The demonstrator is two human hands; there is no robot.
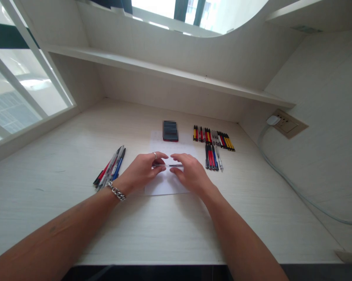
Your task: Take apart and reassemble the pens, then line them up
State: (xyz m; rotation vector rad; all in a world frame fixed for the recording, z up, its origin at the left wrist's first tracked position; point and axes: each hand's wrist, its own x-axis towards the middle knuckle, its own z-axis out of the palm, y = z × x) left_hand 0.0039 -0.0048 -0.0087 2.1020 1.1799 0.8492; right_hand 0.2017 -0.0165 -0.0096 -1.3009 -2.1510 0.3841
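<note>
Both my hands meet over a white sheet of paper (161, 186) in the middle of the desk. My left hand (142, 169), with a ring and a chain bracelet, and my right hand (190, 171) each pinch one end of a thin clear pen (171, 166), held level just above the paper. A loose bunch of pens (111, 168) lies to the left of my left hand. Two neat rows of pens lie to the right: a far row (213, 138) and a near row (213, 157).
A dark phone (170, 130) lies at the far edge of the paper. A shelf (164, 72) runs above the desk. On the right wall a wall socket (287, 124) holds a plug whose grey cable (281, 175) trails along the wall. A window (20, 93) is at left.
</note>
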